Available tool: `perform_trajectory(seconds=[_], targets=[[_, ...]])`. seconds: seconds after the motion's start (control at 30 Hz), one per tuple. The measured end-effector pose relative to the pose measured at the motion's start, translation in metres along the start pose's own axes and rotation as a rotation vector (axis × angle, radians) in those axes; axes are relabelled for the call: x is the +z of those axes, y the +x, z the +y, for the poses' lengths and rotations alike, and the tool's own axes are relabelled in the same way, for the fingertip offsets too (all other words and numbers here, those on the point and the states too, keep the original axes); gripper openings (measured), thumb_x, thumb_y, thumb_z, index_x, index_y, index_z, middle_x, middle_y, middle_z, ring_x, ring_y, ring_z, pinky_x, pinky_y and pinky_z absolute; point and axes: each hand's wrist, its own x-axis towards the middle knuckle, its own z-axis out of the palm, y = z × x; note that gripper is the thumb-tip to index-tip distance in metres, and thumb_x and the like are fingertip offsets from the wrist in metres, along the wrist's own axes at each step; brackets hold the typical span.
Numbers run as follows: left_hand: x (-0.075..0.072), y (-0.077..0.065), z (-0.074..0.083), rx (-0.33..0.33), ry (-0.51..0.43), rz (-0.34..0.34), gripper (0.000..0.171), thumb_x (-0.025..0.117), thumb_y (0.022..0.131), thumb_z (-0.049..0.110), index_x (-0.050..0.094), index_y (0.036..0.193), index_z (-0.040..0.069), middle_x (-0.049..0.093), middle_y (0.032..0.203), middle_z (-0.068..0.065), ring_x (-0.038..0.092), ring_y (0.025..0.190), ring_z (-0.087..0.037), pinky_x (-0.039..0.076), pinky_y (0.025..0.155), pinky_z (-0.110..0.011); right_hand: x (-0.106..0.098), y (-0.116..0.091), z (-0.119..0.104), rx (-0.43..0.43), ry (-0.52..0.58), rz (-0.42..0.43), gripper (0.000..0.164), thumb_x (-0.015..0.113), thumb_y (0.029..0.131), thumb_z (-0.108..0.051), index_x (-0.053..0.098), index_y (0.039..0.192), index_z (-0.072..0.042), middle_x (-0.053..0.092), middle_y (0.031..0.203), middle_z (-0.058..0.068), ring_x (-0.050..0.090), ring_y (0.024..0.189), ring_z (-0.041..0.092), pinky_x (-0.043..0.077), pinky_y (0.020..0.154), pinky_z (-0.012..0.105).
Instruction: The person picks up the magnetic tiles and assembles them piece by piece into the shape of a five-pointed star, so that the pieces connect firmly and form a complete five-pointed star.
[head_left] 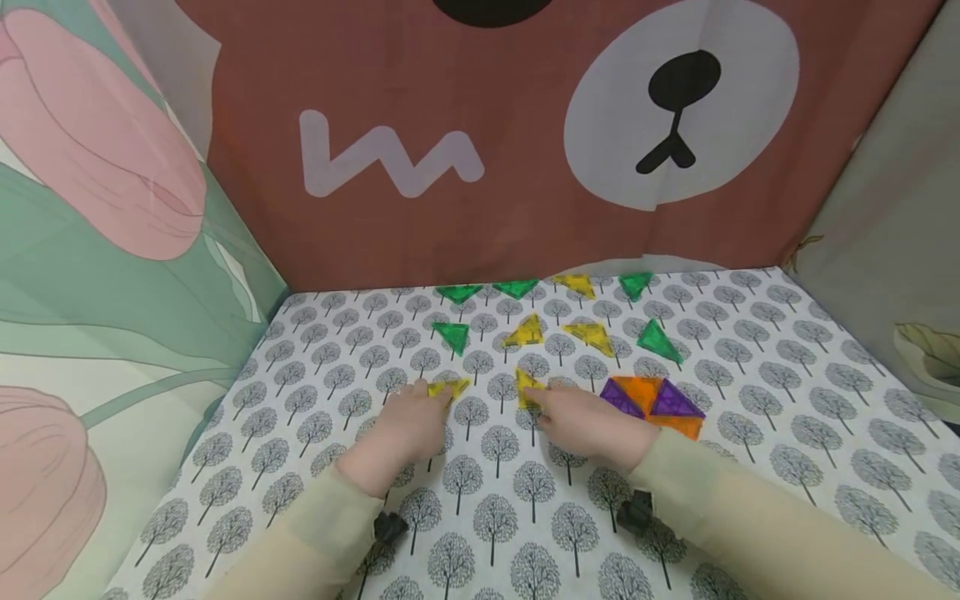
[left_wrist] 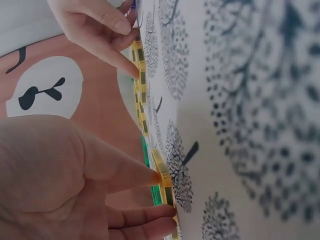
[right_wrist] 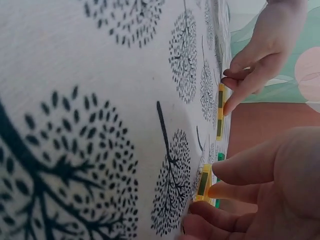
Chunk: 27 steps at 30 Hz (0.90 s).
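Observation:
In the head view my left hand [head_left: 412, 425] is over a yellow triangular magnetic tile [head_left: 450, 388], partly covering it. The left wrist view has my thumb and fingertips pinching the edges of this yellow tile [left_wrist: 164, 175], low against the cloth. My right hand [head_left: 588, 421] pinches a second yellow triangular tile [head_left: 527, 387] to the right, its thumb and index finger at the tile's edge. The right wrist view puts that second tile [right_wrist: 204, 182] slightly tilted by the cloth. A short gap separates the two tiles.
Behind the hands lie two rows of green [head_left: 452, 336] and yellow [head_left: 592, 337] triangular tiles. Right of my right hand, orange [head_left: 639, 393] and purple [head_left: 677, 401] triangles sit joined together. The tree-patterned cloth [head_left: 495, 521] meets a bear-print curtain [head_left: 450, 233] at the back.

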Motion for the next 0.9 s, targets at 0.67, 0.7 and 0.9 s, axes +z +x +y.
perform_trajectory(seconds=[0.67, 0.7, 0.9], targets=[[0.001, -0.002, 0.0, 0.087, -0.109, 0.015, 0.042, 0.047, 0.103, 0.018, 0.051, 0.143, 0.008, 0.043, 0.148, -0.02, 0.042, 0.133, -0.04, 0.031, 0.111, -0.054, 0.003, -0.002, 0.01, -0.16, -0.071, 0.058, 0.054, 0.063, 0.095, -0.012, 0.047, 0.146, -0.003, 0.048, 0.136, 0.022, 0.049, 0.124, 0.033, 0.041, 0.106, 0.046], [0.001, -0.001, 0.0, 0.099, -0.121, 0.011, 0.042, 0.048, 0.103, 0.017, 0.052, 0.143, 0.009, 0.041, 0.15, -0.019, 0.041, 0.134, -0.04, 0.03, 0.112, -0.053, 0.002, -0.002, 0.011, -0.172, -0.071, 0.052, 0.054, 0.063, 0.096, -0.012, 0.046, 0.146, -0.003, 0.047, 0.139, 0.023, 0.046, 0.127, 0.034, 0.039, 0.108, 0.048], [0.004, 0.004, -0.001, 0.149, -0.133, 0.007, 0.045, 0.053, 0.099, 0.013, 0.051, 0.144, 0.012, 0.036, 0.155, -0.013, 0.037, 0.138, -0.035, 0.028, 0.114, -0.048, 0.002, 0.001, 0.02, -0.213, -0.08, 0.012, 0.053, 0.06, 0.098, -0.017, 0.044, 0.148, -0.006, 0.037, 0.151, 0.021, 0.035, 0.139, 0.034, 0.03, 0.114, 0.048]])
